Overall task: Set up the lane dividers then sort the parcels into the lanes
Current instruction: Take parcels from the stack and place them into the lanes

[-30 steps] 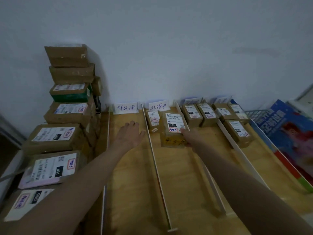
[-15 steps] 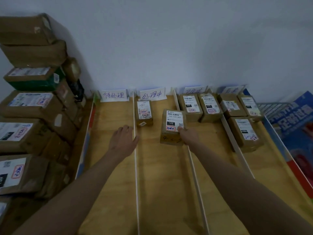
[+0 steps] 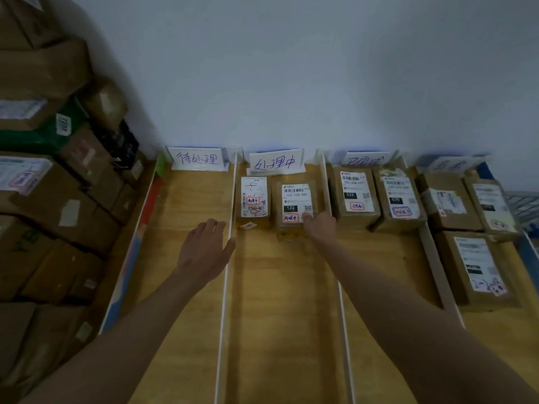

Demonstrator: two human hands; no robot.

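My right hand [image 3: 320,227] pinches the 122 parcel [image 3: 296,207], lengthwise along its lane, label up; my left hand [image 3: 204,249] rests flat, fingers relaxed.

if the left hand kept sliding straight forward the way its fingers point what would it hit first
Probably the paper sign at the back of the leftmost lane. The left hand points up that lane over bare wood, with no parcel between, though it lies close beside the white divider.
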